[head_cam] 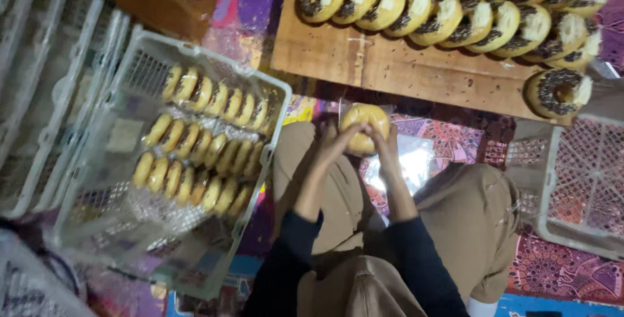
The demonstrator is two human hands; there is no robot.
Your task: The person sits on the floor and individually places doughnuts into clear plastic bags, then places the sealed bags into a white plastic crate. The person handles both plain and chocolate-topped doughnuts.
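Both my hands are raised together over my lap, holding one plain golden doughnut [364, 122] that looks wrapped in clear plastic. My left hand [338, 141] grips its left side and my right hand [385, 145] its right side. A wooden board [390, 70] lies just beyond, carrying rows of doughnuts with chocolate sprinkles [455, 11] leaning on one another. One sprinkled doughnut [559, 92] lies alone at the board's right end. Clear plastic bags [409, 161] lie between my knees.
To my left, a white plastic crate [273, 89] holds three rows of packed plain doughnuts [195, 148]. More white crates [39, 96] are stacked further left. An empty white crate [585, 180] stands at my right. A patterned mat [559, 271] covers the floor.
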